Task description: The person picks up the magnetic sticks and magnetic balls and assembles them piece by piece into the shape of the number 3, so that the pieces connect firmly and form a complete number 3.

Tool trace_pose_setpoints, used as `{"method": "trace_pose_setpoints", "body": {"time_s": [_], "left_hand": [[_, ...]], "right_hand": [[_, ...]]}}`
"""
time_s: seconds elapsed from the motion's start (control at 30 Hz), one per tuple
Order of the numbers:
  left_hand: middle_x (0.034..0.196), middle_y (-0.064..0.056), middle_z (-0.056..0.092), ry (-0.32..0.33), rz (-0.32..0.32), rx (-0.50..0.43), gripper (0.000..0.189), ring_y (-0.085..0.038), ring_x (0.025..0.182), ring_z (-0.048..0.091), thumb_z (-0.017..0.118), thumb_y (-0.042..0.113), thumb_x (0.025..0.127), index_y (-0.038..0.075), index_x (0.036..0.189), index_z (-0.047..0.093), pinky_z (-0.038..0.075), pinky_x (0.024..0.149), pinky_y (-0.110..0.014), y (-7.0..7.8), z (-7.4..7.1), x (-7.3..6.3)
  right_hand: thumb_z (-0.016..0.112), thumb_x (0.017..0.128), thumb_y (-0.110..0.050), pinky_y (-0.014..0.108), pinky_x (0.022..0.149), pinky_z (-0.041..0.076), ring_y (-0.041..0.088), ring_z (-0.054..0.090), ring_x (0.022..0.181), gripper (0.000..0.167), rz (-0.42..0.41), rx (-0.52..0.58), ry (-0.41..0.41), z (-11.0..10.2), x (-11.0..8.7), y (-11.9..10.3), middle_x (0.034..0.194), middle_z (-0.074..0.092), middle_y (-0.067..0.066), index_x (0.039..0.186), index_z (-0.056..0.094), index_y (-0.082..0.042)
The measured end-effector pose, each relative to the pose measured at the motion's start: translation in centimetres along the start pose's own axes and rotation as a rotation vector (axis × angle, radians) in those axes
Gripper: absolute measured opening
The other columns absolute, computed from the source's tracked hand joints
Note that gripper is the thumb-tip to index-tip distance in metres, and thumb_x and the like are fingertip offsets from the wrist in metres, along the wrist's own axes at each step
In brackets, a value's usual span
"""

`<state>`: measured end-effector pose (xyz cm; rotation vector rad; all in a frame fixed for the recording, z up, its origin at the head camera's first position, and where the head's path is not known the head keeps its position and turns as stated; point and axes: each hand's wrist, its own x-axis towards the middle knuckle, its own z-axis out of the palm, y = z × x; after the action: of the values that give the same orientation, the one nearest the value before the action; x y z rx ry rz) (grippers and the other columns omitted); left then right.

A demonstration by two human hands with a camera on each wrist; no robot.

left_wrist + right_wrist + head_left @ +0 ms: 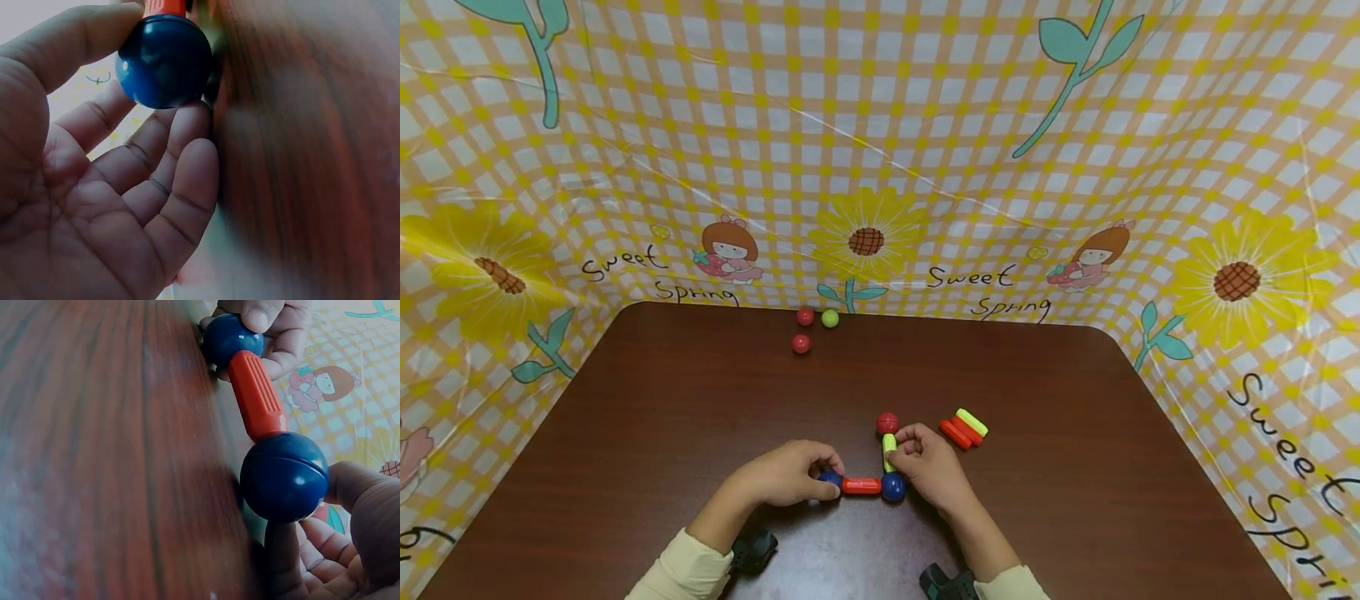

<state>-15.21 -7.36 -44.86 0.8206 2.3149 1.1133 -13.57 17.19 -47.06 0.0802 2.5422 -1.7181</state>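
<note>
An L-shaped chain of toy balls and rods lies on the table in front of me. My left hand [786, 473] pinches the blue ball [164, 62] at its left end between thumb and fingers. From that ball a red ridged rod [861, 486] runs to a second blue ball [284, 478] at the corner. A yellow-green rod [889, 452] leads away from the corner to a red ball [887, 423] at the far end. My right hand [934, 471] pinches the yellow-green rod from its right side; in the right wrist view the corner ball hides that rod.
Two red rods [956, 434] and another yellow-green rod [972, 422] lie side by side right of the chain. Toward the back edge sit two loose red balls [801, 343] and a green ball [830, 318]. A checked, flowered cloth [880, 108] surrounds the dark wooden table [1037, 383].
</note>
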Motion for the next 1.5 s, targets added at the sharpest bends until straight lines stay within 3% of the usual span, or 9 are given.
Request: {"method": "trace_pose_setpoints", "body": {"time_s": [0.37, 0.73, 0.87, 1.17, 1.5], "left_hand": [[0.078, 0.007, 0.059, -0.001, -0.015, -0.033, 0.014, -0.01, 0.068, 0.053, 0.075, 0.016, 0.086, 0.017, 0.098, 0.068, 0.044, 0.063, -0.028, 0.0, 0.0, 0.0], [0.074, 0.006, 0.058, 0.001, 0.0, -0.077, 0.013, -0.009, 0.065, 0.052, 0.076, 0.017, 0.087, 0.017, 0.098, 0.07, 0.043, 0.06, -0.026, -0.7, 0.1, 0.1], [0.074, 0.006, 0.057, 0.004, -0.001, -0.072, 0.014, -0.008, 0.066, 0.051, 0.076, 0.017, 0.087, 0.017, 0.099, 0.07, 0.042, 0.06, -0.026, -0.7, 0.0, 0.1], [0.074, 0.006, 0.057, 0.005, -0.019, -0.076, 0.014, -0.009, 0.067, 0.051, 0.077, 0.018, 0.087, 0.018, 0.099, 0.07, 0.041, 0.06, -0.026, -0.7, 0.0, 0.1], [0.074, 0.006, 0.057, 0.005, -0.03, -0.078, 0.015, -0.01, 0.068, 0.051, 0.077, 0.018, 0.086, 0.019, 0.099, 0.07, 0.041, 0.061, -0.027, -0.7, 0.1, 0.1]], "right_hand": [[0.075, 0.083, -0.008, 0.025, 0.058, 0.045, 0.015, 0.055, 0.066, 0.021, 0.008, -0.117, 0.012, 0.1, -0.1, -0.3, 0.076, 0.06, 0.003, 0.099, 0.062, -0.002], [0.073, 0.086, -0.01, 0.028, 0.058, 0.05, 0.016, 0.055, 0.066, 0.02, 0.002, -0.108, 0.017, -0.9, 0.0, -0.6, 0.084, 0.061, 0.005, 0.102, 0.063, -0.001], [0.073, 0.088, -0.012, 0.029, 0.059, 0.05, 0.016, 0.056, 0.069, 0.022, -0.03, -0.187, 0.041, -2.8, 0.2, -0.7, 0.088, 0.061, 0.005, 0.105, 0.063, -0.002], [0.077, 0.086, -0.011, 0.034, 0.071, 0.049, 0.017, 0.058, 0.08, 0.026, -0.189, -0.488, 0.123, -6.8, 0.9, -0.4, 0.092, 0.063, 0.003, 0.107, 0.066, -0.004], [0.074, 0.087, -0.013, 0.043, 0.075, 0.049, 0.022, 0.06, 0.081, 0.025, -0.187, -0.602, 0.111, -8.3, 1.2, -0.1, 0.099, 0.068, 0.008, 0.11, 0.065, -0.005]]}}
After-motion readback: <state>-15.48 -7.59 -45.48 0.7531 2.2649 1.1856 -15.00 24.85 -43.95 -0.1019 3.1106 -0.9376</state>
